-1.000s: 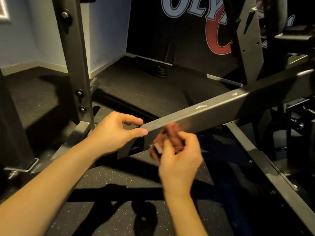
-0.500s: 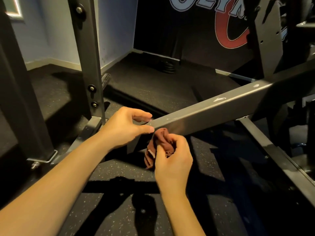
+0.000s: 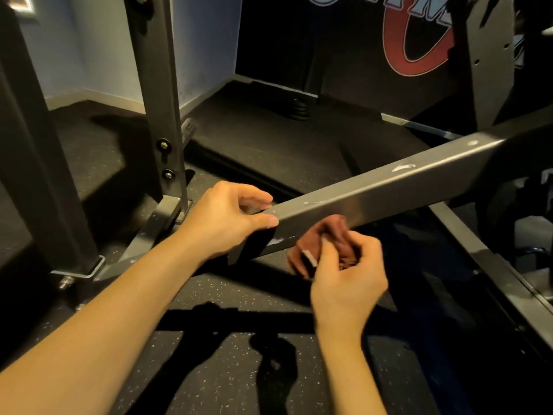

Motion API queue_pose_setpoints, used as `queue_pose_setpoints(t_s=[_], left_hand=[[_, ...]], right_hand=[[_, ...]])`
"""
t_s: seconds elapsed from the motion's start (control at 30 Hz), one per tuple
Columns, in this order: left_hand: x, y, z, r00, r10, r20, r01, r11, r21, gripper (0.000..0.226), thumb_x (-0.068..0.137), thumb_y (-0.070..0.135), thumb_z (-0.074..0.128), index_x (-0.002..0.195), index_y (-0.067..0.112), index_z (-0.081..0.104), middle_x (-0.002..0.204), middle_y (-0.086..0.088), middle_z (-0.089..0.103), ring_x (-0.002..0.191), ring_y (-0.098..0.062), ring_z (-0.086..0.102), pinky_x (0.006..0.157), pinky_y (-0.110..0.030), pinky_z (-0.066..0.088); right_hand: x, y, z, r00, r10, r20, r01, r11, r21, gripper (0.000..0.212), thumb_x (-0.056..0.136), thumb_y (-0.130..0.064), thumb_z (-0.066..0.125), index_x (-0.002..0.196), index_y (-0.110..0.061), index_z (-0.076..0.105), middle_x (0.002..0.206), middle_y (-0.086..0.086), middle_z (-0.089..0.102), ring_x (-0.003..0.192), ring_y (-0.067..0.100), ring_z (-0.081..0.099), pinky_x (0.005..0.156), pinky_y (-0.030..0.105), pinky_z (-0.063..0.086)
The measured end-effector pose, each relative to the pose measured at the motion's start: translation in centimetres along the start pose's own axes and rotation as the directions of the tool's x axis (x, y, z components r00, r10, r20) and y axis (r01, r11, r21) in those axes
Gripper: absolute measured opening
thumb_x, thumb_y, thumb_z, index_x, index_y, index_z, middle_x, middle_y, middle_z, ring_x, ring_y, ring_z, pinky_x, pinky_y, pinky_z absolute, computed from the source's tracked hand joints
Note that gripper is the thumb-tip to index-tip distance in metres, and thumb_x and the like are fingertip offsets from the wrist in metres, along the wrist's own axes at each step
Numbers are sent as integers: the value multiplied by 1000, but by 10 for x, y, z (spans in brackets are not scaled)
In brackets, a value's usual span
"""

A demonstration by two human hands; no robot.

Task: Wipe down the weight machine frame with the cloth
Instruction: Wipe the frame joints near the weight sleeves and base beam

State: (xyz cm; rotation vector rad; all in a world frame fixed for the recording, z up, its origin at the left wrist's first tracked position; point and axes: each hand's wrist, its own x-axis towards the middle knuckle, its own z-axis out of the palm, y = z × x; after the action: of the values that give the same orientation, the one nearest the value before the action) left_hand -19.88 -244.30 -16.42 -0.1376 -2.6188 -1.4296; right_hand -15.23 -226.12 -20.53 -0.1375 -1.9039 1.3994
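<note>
A dark grey square steel beam (image 3: pixel 389 190) of the weight machine frame slopes from the upper right down to its free end at the centre. My left hand (image 3: pixel 227 217) grips that end, thumb on the near edge and fingers curled over the top. My right hand (image 3: pixel 347 274) holds a bunched reddish-brown cloth (image 3: pixel 329 235) with a small white tag, pressed against the beam's lower near face just right of the left hand. Part of the cloth is hidden by my fingers.
A bolted upright post (image 3: pixel 155 94) stands at the left on a base rail (image 3: pixel 143 238). Another thick upright (image 3: pixel 33 145) is at the far left. A low frame rail (image 3: pixel 490 271) runs along the right. Speckled rubber flooring (image 3: pixel 239 369) lies below; a black wall banner (image 3: pixel 344 40) hangs behind.
My right hand with the cloth has moved along the beam's underside, left and then back to the right. My left hand keeps its hold on the beam end. The view has shifted slightly.
</note>
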Motion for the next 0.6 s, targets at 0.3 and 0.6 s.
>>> queue_pose_setpoints(t_s=[0.3,0.6], left_hand=[[-1,-1,-1,1000,-7,-5,7,999,-34,36,79,42,84,113,38,74,101,25,71,92,4,61,73,-20,43],[0,-9,-3,999,34,37,-29,991,-134,39,81,26,85,119,26,74,105,18,74,93,19,61,74,-2,40]], right_hand=[[-11,0,11,999,34,24,-35,998,43,19,88,-8,75,98,-22,67,91,-11,66,86,1,64,73,8,47],[-34,8,24,973,-8,229,27,996,-82,19,86,-5,75,94,-19,66,88,-10,64,84,4,62,72,12,47]])
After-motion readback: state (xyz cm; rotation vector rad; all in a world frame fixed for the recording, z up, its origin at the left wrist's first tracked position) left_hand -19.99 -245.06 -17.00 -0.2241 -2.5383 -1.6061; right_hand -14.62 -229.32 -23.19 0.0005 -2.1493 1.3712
